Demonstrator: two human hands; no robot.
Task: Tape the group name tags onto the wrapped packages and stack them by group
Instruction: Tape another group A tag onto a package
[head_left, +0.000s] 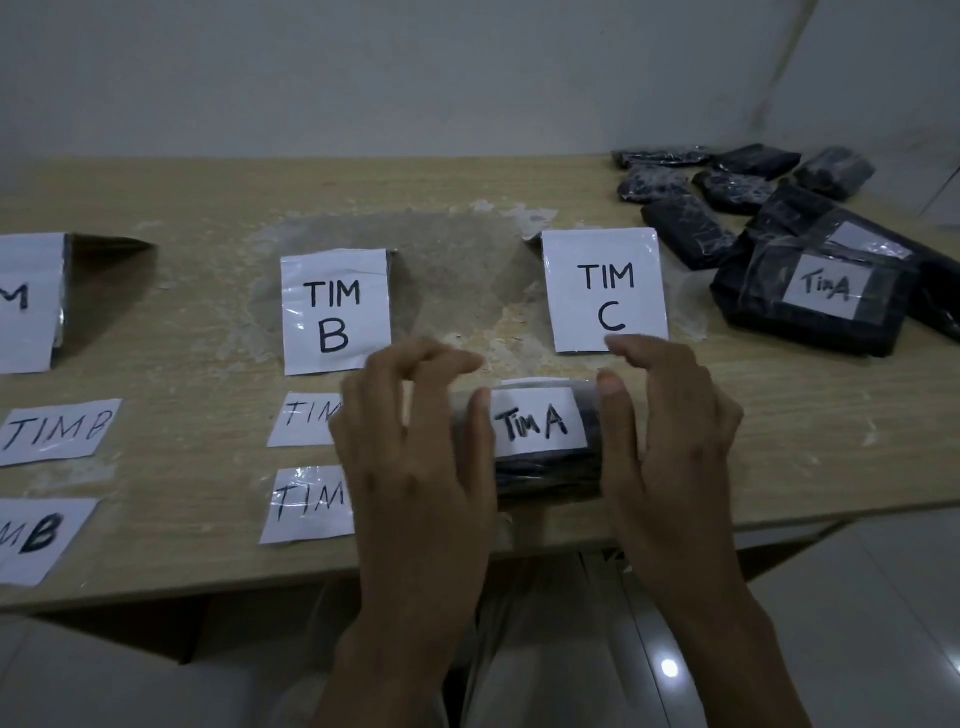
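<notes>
A black wrapped package (545, 470) lies near the table's front edge with a white "Tim A" tag (535, 423) on top under clear tape. My left hand (415, 457) grips its left end, thumb at the tag's edge. My right hand (670, 431) grips its right end, thumb on the tape. Another package tagged "Tim A" (821, 291) rests on a stack at the right. Several untagged black packages (685, 228) lie at the back right.
Standing cards "TIM B" (335, 312) and "TIM C" (605, 291) mark places mid-table; a third card (28, 301) is cut off at left. Loose "TIM B" tags (57, 431) and other tags (306, 504) lie on the wooden table (208, 197).
</notes>
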